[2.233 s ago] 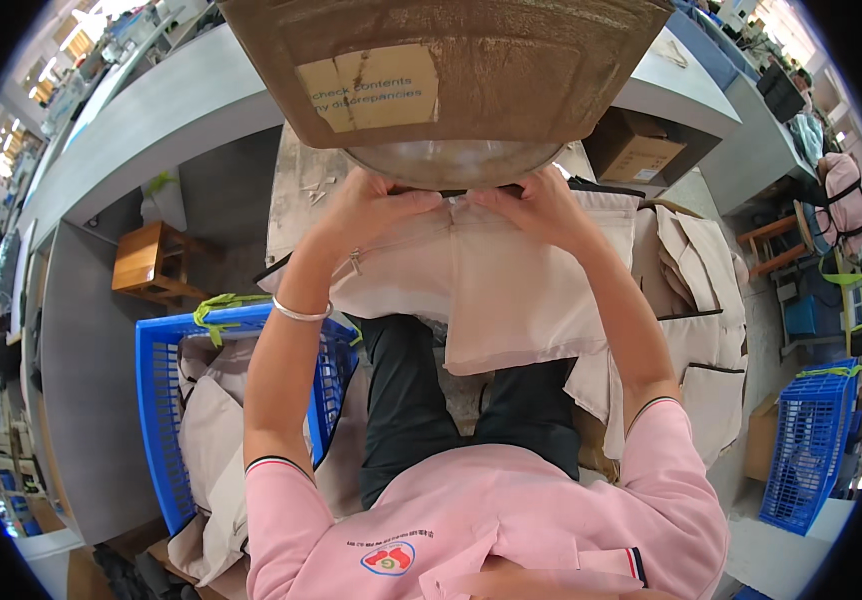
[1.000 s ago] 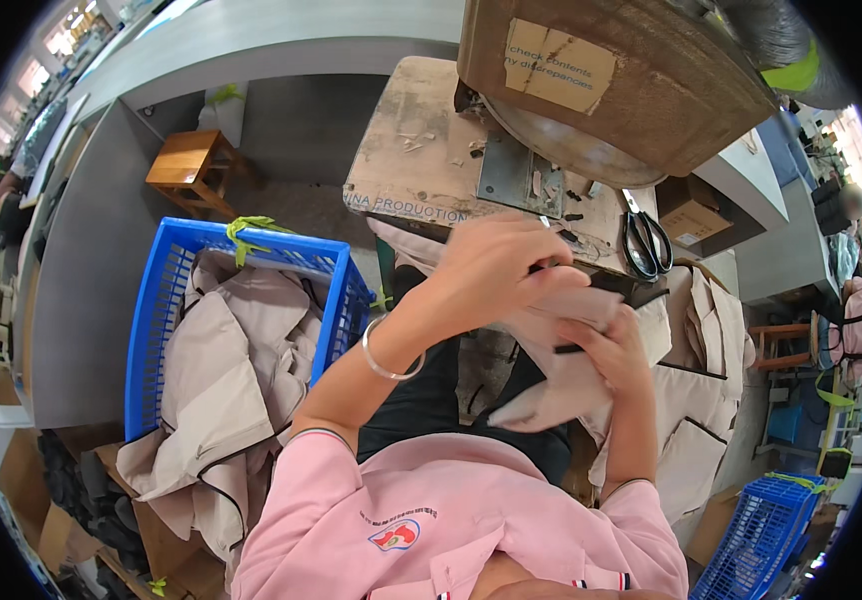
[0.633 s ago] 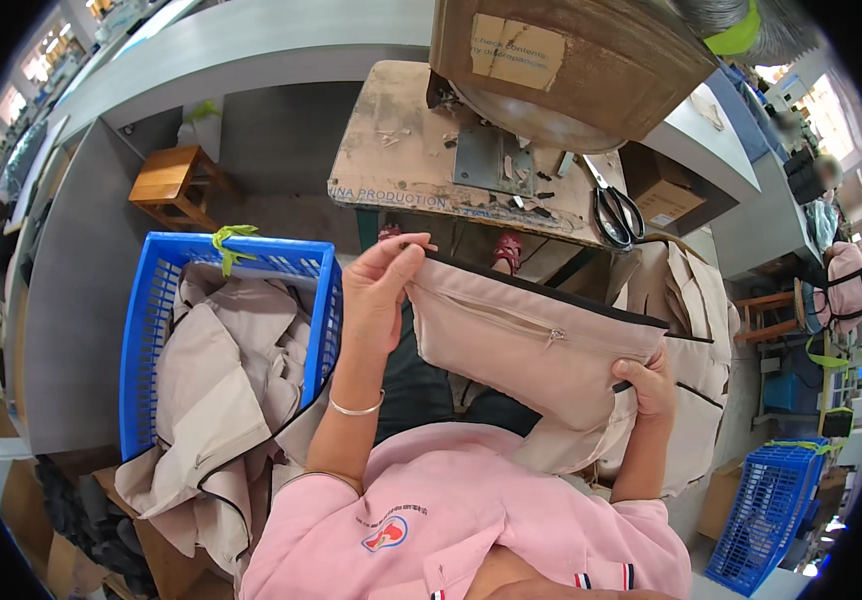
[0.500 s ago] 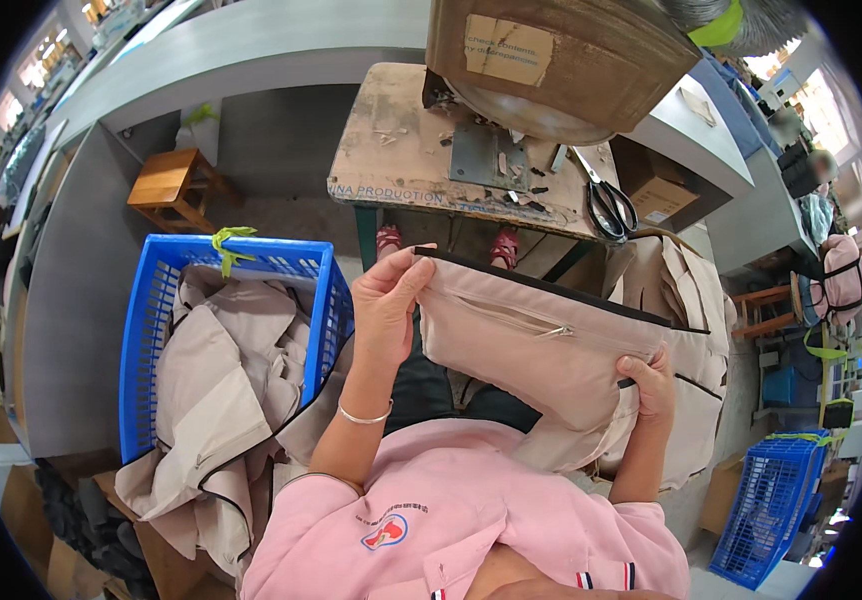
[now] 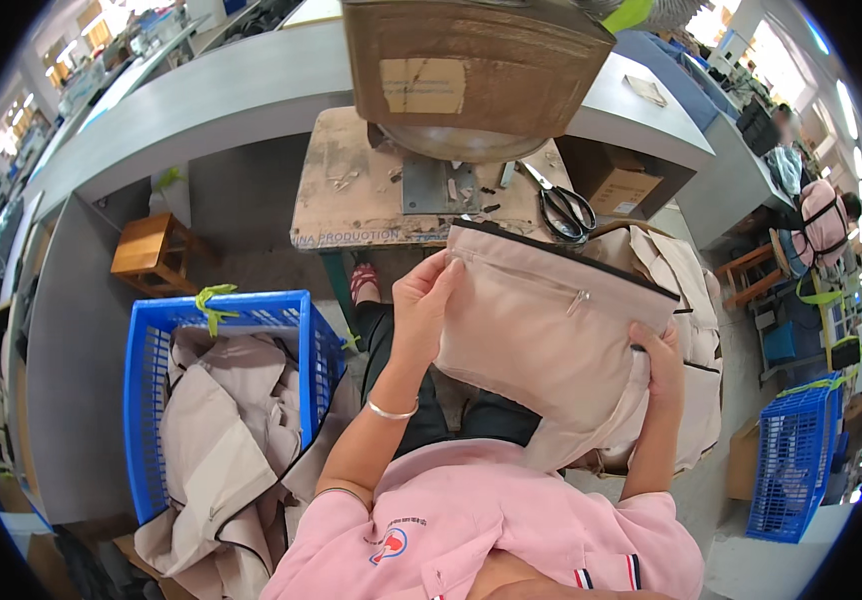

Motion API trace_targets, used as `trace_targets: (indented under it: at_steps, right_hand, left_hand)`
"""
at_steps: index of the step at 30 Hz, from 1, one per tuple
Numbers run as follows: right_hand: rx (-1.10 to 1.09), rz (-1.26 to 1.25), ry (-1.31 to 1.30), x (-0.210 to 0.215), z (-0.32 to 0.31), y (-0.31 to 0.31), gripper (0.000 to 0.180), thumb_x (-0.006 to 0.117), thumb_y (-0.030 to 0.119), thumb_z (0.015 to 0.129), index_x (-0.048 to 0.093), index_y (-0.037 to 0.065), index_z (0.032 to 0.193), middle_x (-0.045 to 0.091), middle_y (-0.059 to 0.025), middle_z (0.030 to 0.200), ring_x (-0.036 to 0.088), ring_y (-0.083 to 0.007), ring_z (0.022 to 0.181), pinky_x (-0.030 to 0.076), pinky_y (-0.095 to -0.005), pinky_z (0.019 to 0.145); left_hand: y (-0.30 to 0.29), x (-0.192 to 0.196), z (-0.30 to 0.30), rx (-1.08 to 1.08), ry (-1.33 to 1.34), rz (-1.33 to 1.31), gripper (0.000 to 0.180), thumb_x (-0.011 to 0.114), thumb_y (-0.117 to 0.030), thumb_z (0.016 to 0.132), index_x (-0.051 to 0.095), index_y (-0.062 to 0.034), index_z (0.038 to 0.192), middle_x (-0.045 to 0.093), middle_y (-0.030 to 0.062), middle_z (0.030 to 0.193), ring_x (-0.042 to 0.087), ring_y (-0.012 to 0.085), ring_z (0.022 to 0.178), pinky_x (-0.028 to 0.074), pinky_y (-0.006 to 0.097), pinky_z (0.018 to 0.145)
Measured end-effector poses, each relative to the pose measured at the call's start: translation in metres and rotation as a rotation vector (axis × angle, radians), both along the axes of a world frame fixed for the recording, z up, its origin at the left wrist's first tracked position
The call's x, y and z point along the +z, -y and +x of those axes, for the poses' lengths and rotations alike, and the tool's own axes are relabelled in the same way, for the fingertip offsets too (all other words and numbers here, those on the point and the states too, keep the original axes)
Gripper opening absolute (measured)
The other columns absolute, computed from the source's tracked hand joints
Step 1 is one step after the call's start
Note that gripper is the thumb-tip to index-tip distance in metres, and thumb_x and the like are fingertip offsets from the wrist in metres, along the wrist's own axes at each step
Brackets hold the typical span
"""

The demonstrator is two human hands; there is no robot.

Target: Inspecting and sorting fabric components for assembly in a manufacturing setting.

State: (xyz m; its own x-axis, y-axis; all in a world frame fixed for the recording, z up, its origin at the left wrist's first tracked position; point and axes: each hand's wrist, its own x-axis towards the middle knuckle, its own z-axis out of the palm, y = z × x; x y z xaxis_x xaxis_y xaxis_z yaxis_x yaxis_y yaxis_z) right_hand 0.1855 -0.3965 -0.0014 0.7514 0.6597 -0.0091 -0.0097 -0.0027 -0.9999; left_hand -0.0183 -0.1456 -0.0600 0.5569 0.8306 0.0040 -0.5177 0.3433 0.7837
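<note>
A beige fabric bag piece (image 5: 536, 315) with a black-bound top edge and a zipper hangs between my hands, above my lap. My left hand (image 5: 423, 305) pinches its left edge just below the top corner. At the right edge, my right hand (image 5: 659, 355) grips the fabric with the thumb on the front; the fingers behind are partly hidden. A metal zipper pull (image 5: 578, 301) shows on the front panel. Below, the fabric trails toward my lap and a pile of similar beige pieces (image 5: 696, 395) at my right.
A blue basket (image 5: 316, 370) of beige pieces stands at my left. Ahead, a worn worktable (image 5: 336, 215) bears black-handled scissors (image 5: 565, 212), a metal plate (image 5: 431, 188), scraps and a machine with a brown cover (image 5: 511, 75). A wooden stool (image 5: 156, 250) stands far left, another blue basket (image 5: 793, 460) at right.
My left hand has shifted right and slightly down, tilting the bag piece's top edge more steeply. The view has also shifted, so the table and baskets appear lower or further left.
</note>
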Motion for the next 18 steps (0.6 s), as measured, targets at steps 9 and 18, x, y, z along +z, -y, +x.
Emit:
trace_targets:
  at_steps: [9,18]
  right_hand:
    - [0.030,-0.063,-0.074,0.017,0.066,-0.046,0.026,0.074,0.016,0.088,0.073,-0.002,0.107,0.073,-0.0053,0.097,0.068,-0.0104,0.082,0.053,-0.0256,0.073]
    - [0.142,-0.063,-0.162,0.013,0.086,-0.079,0.027,0.076,0.018,0.088,0.073,-0.001,0.108,0.074,-0.0063,0.098,0.069,-0.0101,0.082,0.055,-0.0252,0.073]
  left_hand:
    - [-0.043,-0.006,0.067,-0.011,-0.012,-0.034,0.029,0.072,-0.009,0.093,0.069,0.0069,0.117,0.071,0.0007,0.094,0.061,0.0036,0.075,0.048,0.018,0.066]
    - [-0.064,-0.003,0.066,0.073,-0.074,-0.032,0.031,0.073,-0.009,0.091,0.069,0.0073,0.118,0.068,-0.0037,0.088,0.053,0.0005,0.069,0.042,0.016,0.061]
